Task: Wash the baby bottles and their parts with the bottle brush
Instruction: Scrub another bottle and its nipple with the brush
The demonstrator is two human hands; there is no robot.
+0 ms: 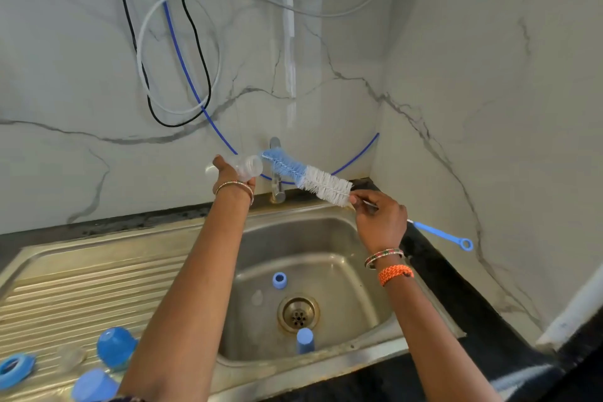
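1. progress, my read: early-to-mid. one clear bottle is up for scrubbing, but the brush tip is only at its mouth, not clearly inside yet.
2. left to do, judging by what's lying around: blue ring and blue cap sit in the sink basin nr the drain; more blue parts and a blue collar on the ribbed drainboard at left. can't tell which of these are washed already. no water seen running from the tap.
3. left hand: raised over the sink's back edge, fingers wrapped round the bottle body, mouth turned toward the brush.
4. right hand: raised at about the same level, fingertips pinching the wire stem just behind the white bristles; blue loop handle sticks out past the hand, to the right.
5. brush lies tilted, blue bristle end toward the bottle, in front of the tap.
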